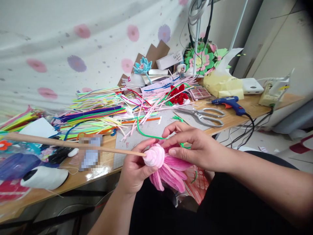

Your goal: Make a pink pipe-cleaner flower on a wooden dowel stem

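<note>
A pink pipe-cleaner flower [172, 174] is held above my lap, its long petals pointing down and to the right. Its pale pink wound base [155, 156] faces up toward me. From that base a wooden stick [107, 149] runs far out to the left. My left hand [132, 173] is closed around the base, thumb on the near side. On the other side, my right hand [195, 147] has its thumb and fingers closed on the upper petals; the fingertips are partly hidden. A green pipe cleaner [144, 133] curves just behind the hands.
Scissors [202, 116] and a blue glue gun [231, 102] lie on the table's right side. Bundles of coloured pipe cleaners [95, 112] cover the back left. A red flower [178, 94] lies mid-table. A white thread cone [45, 177] rests near the front-left edge.
</note>
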{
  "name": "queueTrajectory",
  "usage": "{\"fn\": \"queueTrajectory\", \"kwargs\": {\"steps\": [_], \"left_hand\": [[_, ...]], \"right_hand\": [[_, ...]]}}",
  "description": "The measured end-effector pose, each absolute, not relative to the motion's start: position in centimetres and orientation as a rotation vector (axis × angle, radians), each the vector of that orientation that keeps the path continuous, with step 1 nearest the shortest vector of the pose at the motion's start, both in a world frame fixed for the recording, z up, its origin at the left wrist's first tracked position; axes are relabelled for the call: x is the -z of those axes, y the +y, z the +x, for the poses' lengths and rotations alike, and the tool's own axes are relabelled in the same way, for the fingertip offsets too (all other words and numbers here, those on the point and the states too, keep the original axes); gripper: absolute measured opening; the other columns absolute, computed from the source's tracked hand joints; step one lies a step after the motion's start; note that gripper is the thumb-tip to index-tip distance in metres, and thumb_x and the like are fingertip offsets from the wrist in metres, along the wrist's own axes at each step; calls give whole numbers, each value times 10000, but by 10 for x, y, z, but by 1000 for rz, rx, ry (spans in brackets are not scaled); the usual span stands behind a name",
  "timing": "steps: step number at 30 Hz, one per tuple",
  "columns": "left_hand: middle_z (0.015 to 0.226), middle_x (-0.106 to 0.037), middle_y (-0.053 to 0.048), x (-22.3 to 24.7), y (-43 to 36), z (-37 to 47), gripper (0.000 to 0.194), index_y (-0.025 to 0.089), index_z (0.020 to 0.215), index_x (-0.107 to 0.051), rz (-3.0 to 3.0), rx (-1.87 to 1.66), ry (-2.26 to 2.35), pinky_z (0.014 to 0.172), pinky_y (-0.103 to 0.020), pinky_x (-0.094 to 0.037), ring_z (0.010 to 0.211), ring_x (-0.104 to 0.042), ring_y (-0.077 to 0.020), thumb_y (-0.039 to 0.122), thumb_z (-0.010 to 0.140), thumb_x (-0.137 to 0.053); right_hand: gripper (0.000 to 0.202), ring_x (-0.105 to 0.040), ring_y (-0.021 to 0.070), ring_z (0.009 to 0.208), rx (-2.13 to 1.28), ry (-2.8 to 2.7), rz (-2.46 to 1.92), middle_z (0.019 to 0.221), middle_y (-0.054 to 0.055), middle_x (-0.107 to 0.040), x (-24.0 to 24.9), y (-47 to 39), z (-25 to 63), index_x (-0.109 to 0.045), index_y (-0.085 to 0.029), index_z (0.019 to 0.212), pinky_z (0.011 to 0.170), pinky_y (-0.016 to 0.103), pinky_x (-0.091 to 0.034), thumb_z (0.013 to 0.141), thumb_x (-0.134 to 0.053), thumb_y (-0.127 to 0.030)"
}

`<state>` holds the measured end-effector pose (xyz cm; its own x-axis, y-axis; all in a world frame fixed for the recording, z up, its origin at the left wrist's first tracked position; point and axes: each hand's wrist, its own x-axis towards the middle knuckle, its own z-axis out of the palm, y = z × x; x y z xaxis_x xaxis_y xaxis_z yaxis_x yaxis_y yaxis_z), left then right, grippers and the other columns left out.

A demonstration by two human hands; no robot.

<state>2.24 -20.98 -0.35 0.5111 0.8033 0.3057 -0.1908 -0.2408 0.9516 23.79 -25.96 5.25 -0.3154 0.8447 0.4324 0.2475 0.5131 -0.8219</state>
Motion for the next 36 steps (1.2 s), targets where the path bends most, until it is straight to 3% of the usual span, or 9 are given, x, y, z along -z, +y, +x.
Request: {"fn": "queueTrajectory", "kwargs": {"steps": [10,16,20,28,31,36], "left_hand": [[1187,-605,-54,2,-207,26,400,295,1059,-698,1599,-958,544,1005,-435,-389,1126,-538,-273,367,677,-792],[1142,-622,-82,2,-208,26,351,271,1016,-709,1684,-998,591,1008,-483,-385,1134,-531,-298,361,684,-784],[1167,-610,-70,-2,-211,26,360,283,1025,-704,1766,-1024,625,978,-429,-412,1119,-542,-279,340,680,-790],[1191,-578,-92,-6,-211,15,389,274,1072,-681,1964,-995,507,919,-376,-450,1133,-525,-275,384,707,-762],[1240,-543,-103,-9,-209,8,381,280,1132,-654,2221,-1045,443,889,-372,-477,1113,-543,-262,317,760,-727],[1233,-545,-101,-18,-205,3,471,290,1140,-631,2605,-1190,443,898,-396,-505,1104,-566,-265,207,701,-779]], "right_hand": [[261,-525,208,942,-643,-2056,-977,1021,116,-554,-61,-263,244,-692,-81,994,863,359,-439,744,-700,-159],[212,-554,201,902,-557,-2034,-1016,984,92,-599,-57,-263,240,-688,-137,942,835,349,-453,737,-700,-191],[217,-557,209,853,-394,-2027,-1056,937,87,-623,-54,-265,234,-689,-148,895,791,356,-457,717,-728,-264],[111,-600,193,853,-242,-1778,-1042,901,72,-653,-55,-255,248,-660,-172,888,802,345,-476,778,-644,-175],[46,-604,182,822,-331,-1643,-1086,850,48,-658,-53,-248,262,-641,-185,830,789,343,-476,797,-649,-216],[238,-493,101,594,-713,-1479,-1124,674,-8,-562,-48,-242,279,-574,-171,754,532,225,-405,761,-715,-362]]}}
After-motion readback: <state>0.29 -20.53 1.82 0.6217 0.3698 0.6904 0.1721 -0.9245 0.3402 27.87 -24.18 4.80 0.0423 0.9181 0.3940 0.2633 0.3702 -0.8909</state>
